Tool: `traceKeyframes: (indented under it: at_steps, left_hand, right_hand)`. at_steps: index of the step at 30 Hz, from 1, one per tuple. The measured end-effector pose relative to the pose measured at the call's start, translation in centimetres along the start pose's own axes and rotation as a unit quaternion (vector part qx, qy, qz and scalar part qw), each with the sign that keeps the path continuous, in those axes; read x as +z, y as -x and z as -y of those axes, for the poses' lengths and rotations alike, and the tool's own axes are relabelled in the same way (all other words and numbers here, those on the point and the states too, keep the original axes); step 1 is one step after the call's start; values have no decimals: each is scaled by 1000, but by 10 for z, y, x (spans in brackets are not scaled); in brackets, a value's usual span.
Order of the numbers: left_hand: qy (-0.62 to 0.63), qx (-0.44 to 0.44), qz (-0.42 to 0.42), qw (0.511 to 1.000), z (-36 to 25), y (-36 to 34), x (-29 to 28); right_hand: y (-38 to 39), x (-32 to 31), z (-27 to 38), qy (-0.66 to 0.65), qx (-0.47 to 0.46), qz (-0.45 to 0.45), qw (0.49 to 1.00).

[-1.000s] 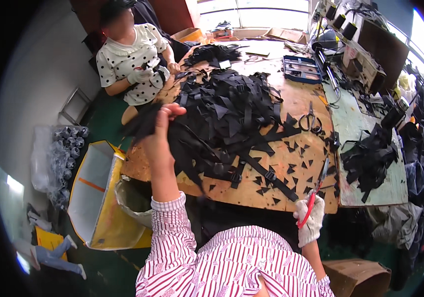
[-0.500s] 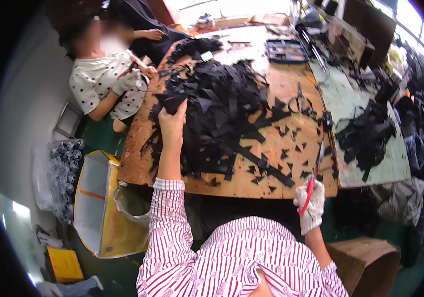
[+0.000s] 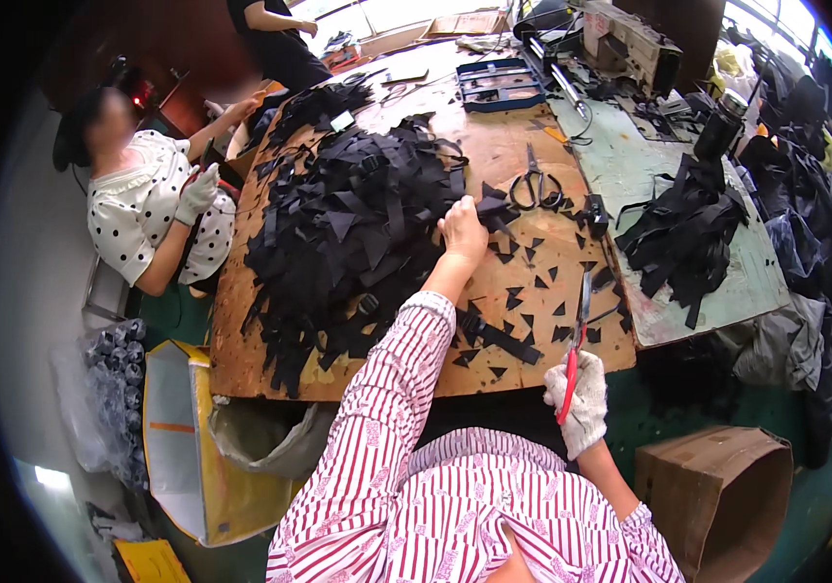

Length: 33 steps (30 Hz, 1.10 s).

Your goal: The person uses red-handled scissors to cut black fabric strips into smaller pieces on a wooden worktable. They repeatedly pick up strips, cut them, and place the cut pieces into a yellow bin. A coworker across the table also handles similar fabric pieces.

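Observation:
My bare left hand (image 3: 463, 228) reaches to the right side of a big pile of black straps and cut fabric pieces (image 3: 343, 223), its fingers closed on a black piece. My gloved right hand (image 3: 576, 398) grips red-handled scissors (image 3: 569, 389), blades pointing away from me, over the wooden table's (image 3: 426, 379) near right part. Small black triangular offcuts (image 3: 515, 297) lie scattered beside the pile. Black-handled scissors (image 3: 535, 188) lie just beyond my left hand.
A pale green board (image 3: 705, 316) at right holds more black straps (image 3: 683, 238). A blue tool tray (image 3: 497, 87) sits at the back. At left are a co-worker (image 3: 139, 219), a yellow container (image 3: 173, 447) and wrapped rolls (image 3: 105, 398); another person (image 3: 275, 44) stands behind. A cardboard box (image 3: 703, 496) is bottom right.
My left hand has moved from the pile's left side, where it held black fabric, across to its right side. The view has shifted. The right hand still holds the scissors.

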<state>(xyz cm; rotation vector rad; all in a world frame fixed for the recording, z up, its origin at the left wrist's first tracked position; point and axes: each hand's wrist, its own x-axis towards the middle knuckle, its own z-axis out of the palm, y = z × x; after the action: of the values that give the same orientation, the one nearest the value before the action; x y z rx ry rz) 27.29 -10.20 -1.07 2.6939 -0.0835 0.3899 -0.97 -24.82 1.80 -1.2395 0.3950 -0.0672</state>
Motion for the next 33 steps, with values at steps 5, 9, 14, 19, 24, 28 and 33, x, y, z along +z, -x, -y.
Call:
traceKeyframes:
  at_steps: [5,9,14,19,24,28,33]
  left_hand:
    - [-3,18,18,1000,17,6,48]
    - [-14,15,23,1000,12,9,44]
    - [-117,91,60,987,17,3,41]
    - [27,39,31,998,23,-3,31]
    - [196,-91,-41,976,6,-9,-13]
    - [490,-89,-1,867,50,-13,-26]
    - [795,-206,105,562,30,32,-132]
  right_hand:
    - [2,-9,-5,1,17,-25,1000]
    - [-2,-16,-14,-8,19,-49,999]
    - [-4,-9,-6,-18,27,-34,999]
    - [-2,-2,-10,33,7,-26,999]
    - [5,-2,-10,57,-9,-28,998]
    - [8,1,-10,57,-3,-17,998]
    - [8,6,-12,54,8,-12,998]
